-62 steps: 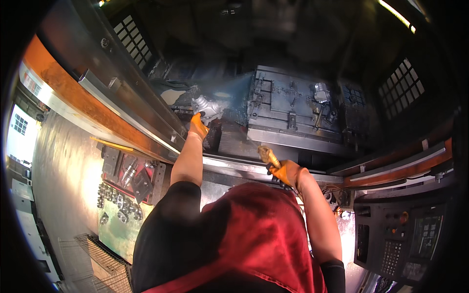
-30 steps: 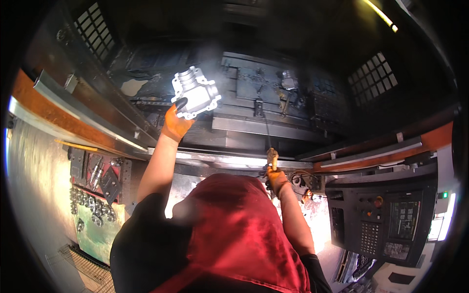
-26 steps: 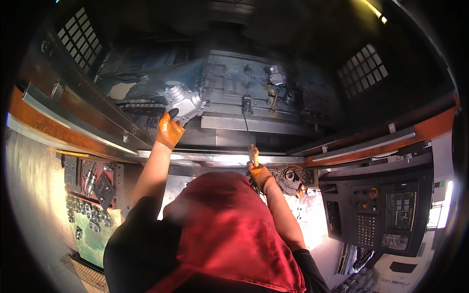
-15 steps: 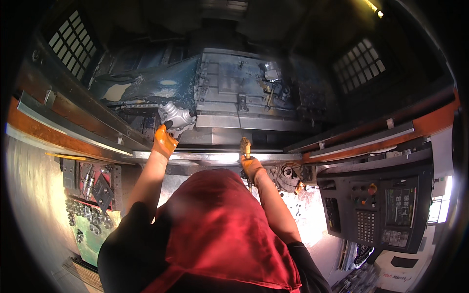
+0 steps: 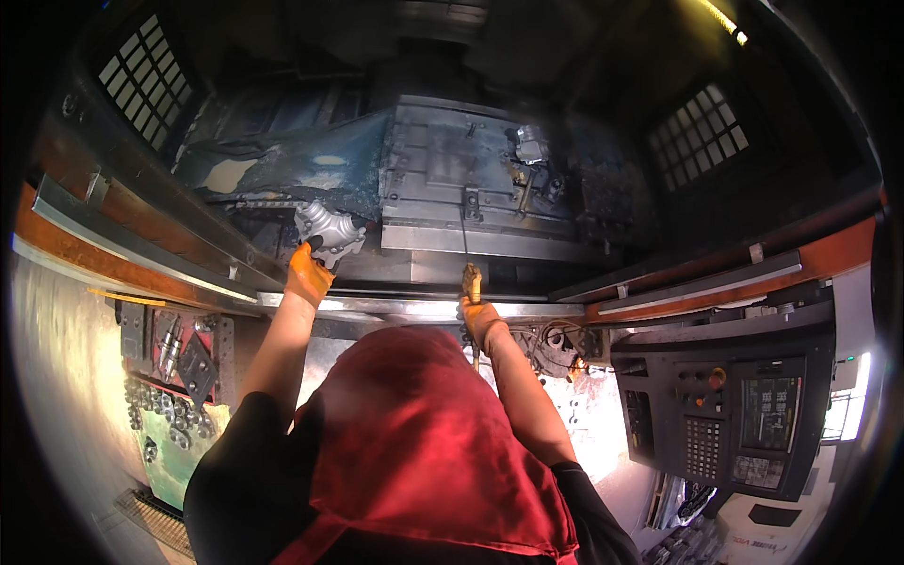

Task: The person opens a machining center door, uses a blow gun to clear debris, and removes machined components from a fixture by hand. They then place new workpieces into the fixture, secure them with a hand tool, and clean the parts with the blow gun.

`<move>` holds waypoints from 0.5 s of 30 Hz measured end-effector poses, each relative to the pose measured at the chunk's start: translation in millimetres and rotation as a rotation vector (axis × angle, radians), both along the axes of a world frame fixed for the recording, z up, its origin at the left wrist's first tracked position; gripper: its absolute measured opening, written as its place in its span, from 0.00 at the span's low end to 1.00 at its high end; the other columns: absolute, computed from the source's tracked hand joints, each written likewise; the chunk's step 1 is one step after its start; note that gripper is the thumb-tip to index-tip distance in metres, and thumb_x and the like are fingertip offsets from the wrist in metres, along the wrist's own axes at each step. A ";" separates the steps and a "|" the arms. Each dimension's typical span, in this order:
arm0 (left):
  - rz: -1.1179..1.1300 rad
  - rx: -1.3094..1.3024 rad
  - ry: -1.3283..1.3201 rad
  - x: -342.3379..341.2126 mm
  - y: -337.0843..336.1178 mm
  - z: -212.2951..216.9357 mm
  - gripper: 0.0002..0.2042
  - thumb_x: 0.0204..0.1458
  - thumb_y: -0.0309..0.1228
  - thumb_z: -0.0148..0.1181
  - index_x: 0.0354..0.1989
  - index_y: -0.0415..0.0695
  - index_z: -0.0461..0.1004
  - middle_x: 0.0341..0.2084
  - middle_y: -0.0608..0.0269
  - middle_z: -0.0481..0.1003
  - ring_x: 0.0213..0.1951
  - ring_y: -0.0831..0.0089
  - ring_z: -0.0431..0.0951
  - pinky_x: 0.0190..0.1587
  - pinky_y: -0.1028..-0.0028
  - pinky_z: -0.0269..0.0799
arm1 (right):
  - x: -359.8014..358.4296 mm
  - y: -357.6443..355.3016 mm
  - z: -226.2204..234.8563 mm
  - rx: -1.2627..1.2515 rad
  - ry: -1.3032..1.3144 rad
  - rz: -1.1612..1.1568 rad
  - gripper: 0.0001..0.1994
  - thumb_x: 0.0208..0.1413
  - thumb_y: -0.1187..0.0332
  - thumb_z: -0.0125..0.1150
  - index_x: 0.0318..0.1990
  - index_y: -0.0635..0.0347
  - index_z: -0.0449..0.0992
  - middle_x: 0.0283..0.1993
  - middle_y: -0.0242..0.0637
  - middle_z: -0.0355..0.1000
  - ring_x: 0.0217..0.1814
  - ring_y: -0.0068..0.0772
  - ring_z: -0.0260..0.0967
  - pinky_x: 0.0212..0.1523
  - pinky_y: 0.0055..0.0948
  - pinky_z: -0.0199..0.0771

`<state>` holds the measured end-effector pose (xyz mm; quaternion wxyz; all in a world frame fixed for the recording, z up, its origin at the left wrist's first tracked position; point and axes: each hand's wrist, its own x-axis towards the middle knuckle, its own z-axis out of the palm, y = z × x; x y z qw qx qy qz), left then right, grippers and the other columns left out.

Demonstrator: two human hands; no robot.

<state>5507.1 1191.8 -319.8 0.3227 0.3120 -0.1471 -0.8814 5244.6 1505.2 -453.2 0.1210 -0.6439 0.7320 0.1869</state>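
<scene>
Here's the silver, branched metal casting (image 5: 331, 224), just off the near-left corner of the flat grey steel machine table (image 5: 424, 237). It looks rigid and fairly weighty, perhaps slick if wet — the flanged rim seems the surest hold. And that's where the orange-gloved left hand (image 5: 309, 275) grips, casting just beyond its fingers. Well apart, the orange-gloved right hand (image 5: 481, 320) is wrapped round a brass-coloured, thin-stemmed nozzle tool (image 5: 473, 281) — casting ahead, off to its left.

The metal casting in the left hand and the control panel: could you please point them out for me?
Metal casting (image 5: 331, 226): head view, middle of its grey body.
Control panel (image 5: 730, 412): head view, middle of its dark face.
</scene>
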 end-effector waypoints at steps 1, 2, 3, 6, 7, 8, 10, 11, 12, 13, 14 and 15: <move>-0.012 -0.013 0.028 -0.2 -1.3 -0.5 0.17 0.56 0.32 0.49 0.53 0.44 0.70 0.48 0.62 0.76 0.50 0.65 0.77 0.50 0.67 0.76 | -3.2 -1.7 -3.8 -0.006 0.041 0.062 0.14 0.65 0.68 0.39 0.55 0.56 0.65 0.44 0.38 0.76 0.47 0.37 0.76 0.43 0.27 0.76; 0.002 0.018 0.027 -0.8 -0.9 -1.5 0.16 0.56 0.31 0.48 0.53 0.44 0.69 0.49 0.61 0.75 0.50 0.64 0.77 0.50 0.67 0.77 | -9.4 -5.1 -6.9 -0.008 0.091 0.090 0.14 0.65 0.68 0.39 0.55 0.56 0.66 0.45 0.37 0.76 0.46 0.36 0.76 0.42 0.27 0.76; -0.023 0.017 0.039 -4.7 -1.3 -1.0 0.16 0.56 0.31 0.48 0.53 0.44 0.69 0.48 0.61 0.75 0.49 0.64 0.78 0.50 0.67 0.77 | -20.6 0.4 -22.7 -0.006 0.143 0.101 0.14 0.65 0.68 0.39 0.55 0.55 0.66 0.46 0.36 0.76 0.46 0.36 0.76 0.42 0.27 0.76; -0.065 0.024 0.055 -17.9 -2.9 5.1 0.15 0.55 0.29 0.49 0.52 0.44 0.70 0.46 0.61 0.76 0.48 0.63 0.78 0.48 0.67 0.78 | -38.5 3.3 -44.0 0.002 0.270 0.071 0.14 0.65 0.67 0.40 0.54 0.55 0.68 0.42 0.34 0.76 0.45 0.33 0.76 0.42 0.26 0.75; -0.041 0.038 0.038 -19.4 1.7 15.5 0.15 0.55 0.28 0.49 0.51 0.44 0.71 0.45 0.61 0.76 0.47 0.63 0.78 0.47 0.67 0.78 | -32.4 -12.3 -29.8 -0.081 -0.061 -0.321 0.13 0.66 0.65 0.42 0.52 0.55 0.70 0.40 0.34 0.76 0.44 0.34 0.76 0.40 0.26 0.74; -0.006 0.054 0.011 -12.7 4.3 19.6 0.15 0.54 0.28 0.50 0.50 0.44 0.71 0.44 0.61 0.77 0.46 0.63 0.79 0.47 0.67 0.79 | -18.2 -33.3 -0.4 -0.147 -0.409 -0.700 0.13 0.66 0.63 0.43 0.50 0.55 0.71 0.38 0.34 0.77 0.42 0.35 0.76 0.39 0.26 0.74; 0.032 0.071 -0.020 10.0 3.1 17.5 0.14 0.52 0.26 0.51 0.49 0.45 0.72 0.43 0.61 0.77 0.45 0.63 0.79 0.46 0.67 0.79 | 15.9 -64.1 98.2 -0.073 -0.792 -1.173 0.18 0.65 0.53 0.48 0.39 0.57 0.77 0.31 0.36 0.78 0.37 0.34 0.76 0.34 0.28 0.71; 0.004 0.074 -0.013 1.0 2.1 21.8 0.14 0.52 0.26 0.52 0.48 0.45 0.72 0.42 0.62 0.77 0.44 0.63 0.79 0.46 0.66 0.79 | 10.8 -56.6 96.0 -0.149 -0.761 -1.123 0.18 0.65 0.53 0.48 0.39 0.57 0.77 0.31 0.38 0.78 0.36 0.34 0.76 0.34 0.29 0.71; 0.001 0.082 -0.021 -6.3 0.7 24.0 0.15 0.51 0.26 0.52 0.48 0.46 0.72 0.42 0.62 0.77 0.44 0.63 0.79 0.45 0.66 0.79 | 5.5 -48.4 82.5 -0.218 -0.733 -1.065 0.18 0.65 0.53 0.48 0.39 0.57 0.77 0.31 0.39 0.78 0.36 0.35 0.76 0.33 0.30 0.71; 0.007 0.093 -0.033 -10.5 0.8 24.1 0.15 0.51 0.26 0.52 0.48 0.46 0.72 0.41 0.62 0.77 0.44 0.63 0.79 0.45 0.66 0.79 | 2.5 -39.9 64.7 -0.279 -0.705 -1.000 0.18 0.65 0.53 0.48 0.39 0.58 0.77 0.31 0.40 0.78 0.35 0.35 0.77 0.33 0.31 0.71; 0.019 0.106 -0.045 -12.6 1.7 23.9 0.15 0.50 0.26 0.52 0.48 0.46 0.72 0.41 0.62 0.77 0.43 0.63 0.80 0.45 0.66 0.79 | 2.5 -33.4 53.7 -0.334 -0.676 -0.930 0.18 0.65 0.53 0.48 0.39 0.58 0.77 0.30 0.41 0.78 0.34 0.35 0.77 0.33 0.31 0.72; 0.009 0.086 -0.034 -14.0 4.2 27.2 0.15 0.50 0.26 0.53 0.48 0.46 0.72 0.41 0.62 0.77 0.44 0.63 0.79 0.46 0.66 0.79 | 2.6 -29.1 50.3 -0.264 -0.681 -0.950 0.18 0.65 0.53 0.47 0.40 0.58 0.77 0.31 0.41 0.78 0.35 0.37 0.77 0.34 0.32 0.72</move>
